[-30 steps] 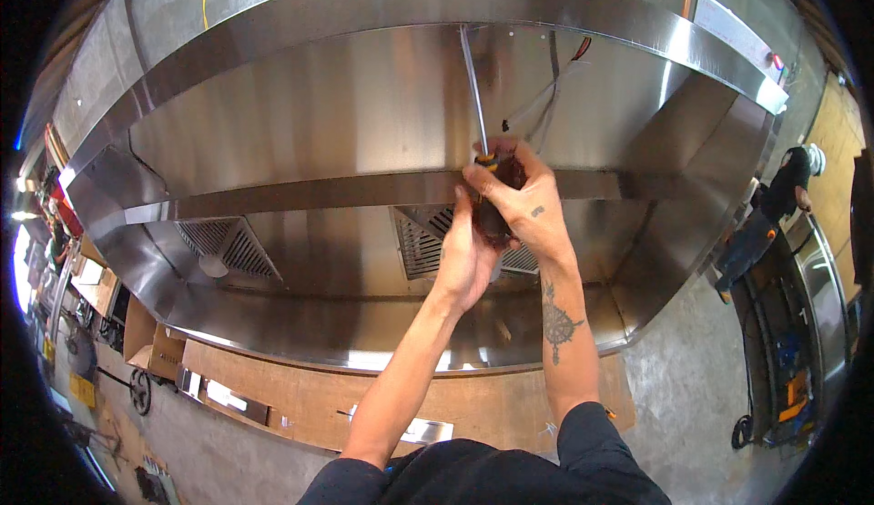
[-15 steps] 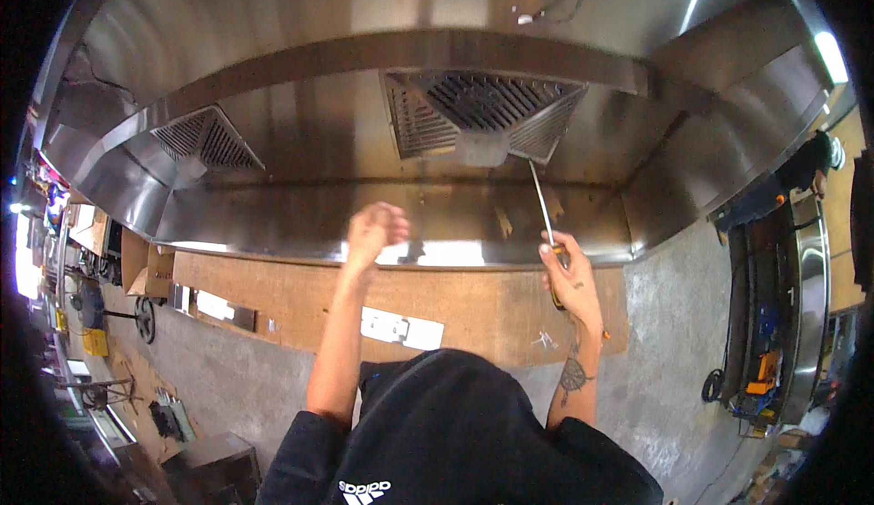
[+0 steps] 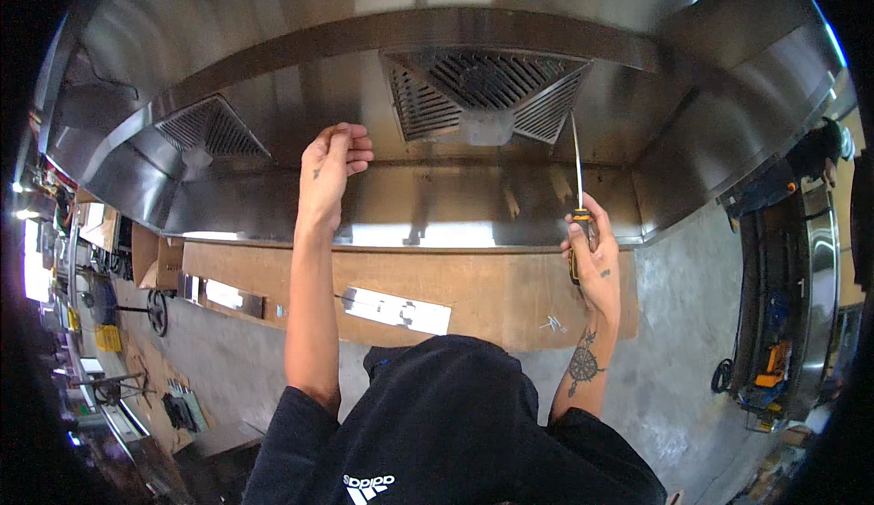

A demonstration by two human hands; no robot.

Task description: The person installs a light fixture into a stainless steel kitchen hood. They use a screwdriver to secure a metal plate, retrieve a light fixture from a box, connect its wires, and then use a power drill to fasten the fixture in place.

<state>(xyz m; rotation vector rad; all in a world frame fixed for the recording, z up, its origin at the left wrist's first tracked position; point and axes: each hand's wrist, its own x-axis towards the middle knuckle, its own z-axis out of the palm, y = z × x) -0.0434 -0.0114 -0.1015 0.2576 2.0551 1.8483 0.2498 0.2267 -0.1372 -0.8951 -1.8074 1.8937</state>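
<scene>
My right hand (image 3: 594, 248) is wrapped round the yellow-and-black handle of a long screwdriver (image 3: 577, 163). Its thin shaft points up, and the tip is at the right edge of a slotted square metal grille (image 3: 492, 86) in the stainless-steel hood (image 3: 319, 104); whether it touches is hard to tell. My left hand (image 3: 335, 161) is raised to the left of that grille, beneath the hood. Its fingers are curled and pressed together with the thumb; anything small inside them is hidden. A pale translucent box (image 3: 485, 129) hangs at the grille's near edge.
A second grille (image 3: 209, 132) is set in the hood further left. Brown sheet (image 3: 492, 309) covers part of the concrete floor, with a shiny metal plate (image 3: 397, 310) on it. A cardboard box (image 3: 157, 257) stands at left; shelving with an orange tool (image 3: 774, 362) stands at right.
My left hand has risen toward the hood and shifted left. My right hand has moved up and right with the screwdriver, whose tip went from the grille's lower corner to its right edge.
</scene>
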